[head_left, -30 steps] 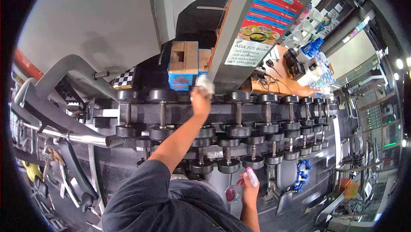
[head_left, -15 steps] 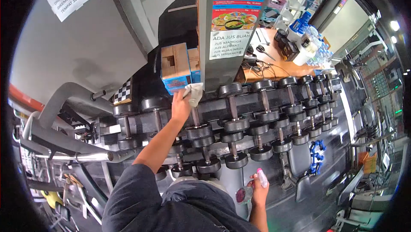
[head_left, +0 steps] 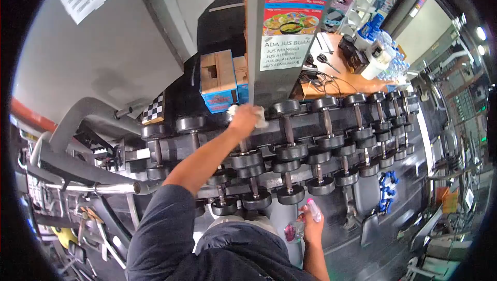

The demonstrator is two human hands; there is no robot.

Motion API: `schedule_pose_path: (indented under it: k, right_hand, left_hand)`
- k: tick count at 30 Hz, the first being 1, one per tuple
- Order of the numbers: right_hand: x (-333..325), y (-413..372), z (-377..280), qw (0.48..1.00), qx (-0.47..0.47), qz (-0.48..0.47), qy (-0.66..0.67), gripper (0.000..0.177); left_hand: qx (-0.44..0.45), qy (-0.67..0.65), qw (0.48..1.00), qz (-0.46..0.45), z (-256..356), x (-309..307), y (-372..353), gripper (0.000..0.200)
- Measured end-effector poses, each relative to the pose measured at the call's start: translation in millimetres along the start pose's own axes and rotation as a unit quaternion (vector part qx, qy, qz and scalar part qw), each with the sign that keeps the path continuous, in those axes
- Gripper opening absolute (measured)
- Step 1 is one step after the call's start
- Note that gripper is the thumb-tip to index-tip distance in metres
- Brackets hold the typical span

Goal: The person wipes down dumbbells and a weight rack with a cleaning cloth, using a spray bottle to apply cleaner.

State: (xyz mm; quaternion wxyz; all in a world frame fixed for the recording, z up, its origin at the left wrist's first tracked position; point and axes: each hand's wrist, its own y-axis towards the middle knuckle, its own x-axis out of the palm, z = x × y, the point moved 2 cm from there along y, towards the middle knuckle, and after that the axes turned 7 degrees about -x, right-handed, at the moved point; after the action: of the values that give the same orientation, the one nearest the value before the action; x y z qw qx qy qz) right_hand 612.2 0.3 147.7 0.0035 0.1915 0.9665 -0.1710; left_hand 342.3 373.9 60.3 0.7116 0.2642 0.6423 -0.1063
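Note:
My left hand (head_left: 243,120) reaches forward, its fingers closed on a pale cloth (head_left: 260,117). The cloth presses against the far end of a black dumbbell (head_left: 245,146) in the upper rack row; the hand hides most of that end. Low on the right, my right hand (head_left: 312,225) grips a clear spray bottle (head_left: 294,232) with a pink nozzle. The bottle is tilted and holds some pinkish liquid. More dumbbells (head_left: 288,131) stand on both sides of my left hand.
Blue-and-brown cardboard boxes (head_left: 218,80) sit just behind the rack. A grey pillar (head_left: 277,81) with a menu poster rises beside them. A wooden desk (head_left: 331,87) holds scissors, cables and bottles. At left runs a machine's metal bar (head_left: 116,189). Blue small dumbbells (head_left: 386,193) are at right.
My left hand and the cloth have moved right and slightly down, from beside the box onto the dumbbell's end. My right hand still holds the bottle. The view has shifted slightly.

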Motion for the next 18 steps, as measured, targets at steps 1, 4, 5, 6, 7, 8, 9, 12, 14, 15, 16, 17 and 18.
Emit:
schedule_pose_path:
  k: [1,4,5,6,7,8,9,12,14,15,16,17,18]
  right_hand:
    - [-3,-2,4,1.000,0.002,0.009,0.009,0.026]
    - [-18,-9,19,0.999,0.020,0.032,0.020,0.022]
    - [-21,-12,22,0.998,0.030,0.045,0.034,0.022]
    - [-24,-14,24,0.996,0.040,0.058,0.047,0.022]
    - [-25,-16,25,0.995,0.049,0.070,0.059,0.023]
    - [-25,-16,26,0.995,0.048,0.071,0.056,0.023]
    - [-27,-18,26,0.995,0.048,0.071,0.051,0.024]
    - [-28,-19,20,0.996,0.034,0.068,0.039,0.024]
    - [-26,-23,8,0.996,0.026,0.074,0.033,0.024]
    - [-30,-27,12,0.996,0.022,0.081,0.037,0.024]
    - [-34,-32,18,0.995,0.019,0.087,0.043,0.024]
    - [-36,-37,23,0.994,0.016,0.094,0.051,0.024]
    - [-36,-41,24,0.993,0.020,0.105,0.058,0.024]
  left_hand:
    - [-0.027,-0.036,0.999,0.019,-13,0,-4,0.018]
    - [-0.080,-0.065,0.994,0.036,-22,-28,-9,0.021]
    - [-0.091,-0.044,0.994,0.036,-16,-29,-4,0.022]
    - [-0.102,-0.022,0.994,0.036,-7,-28,1,0.022]
    - [-0.114,-0.002,0.993,0.037,3,-27,7,0.023]
    - [-0.130,0.012,0.991,0.028,17,-21,15,0.023]
    - [-0.110,0.027,0.993,0.041,27,-3,18,0.020]
    - [-0.032,0.133,0.988,0.077,49,42,22,0.023]
    - [-0.008,0.136,0.990,-0.020,59,48,16,0.024]
    - [0.006,0.140,0.988,-0.069,64,47,13,0.025]
    - [-0.023,0.125,0.989,-0.077,69,44,11,0.024]
    - [-0.040,0.122,0.985,-0.115,73,41,11,0.023]
    - [-0.056,0.120,0.979,-0.153,76,37,11,0.022]
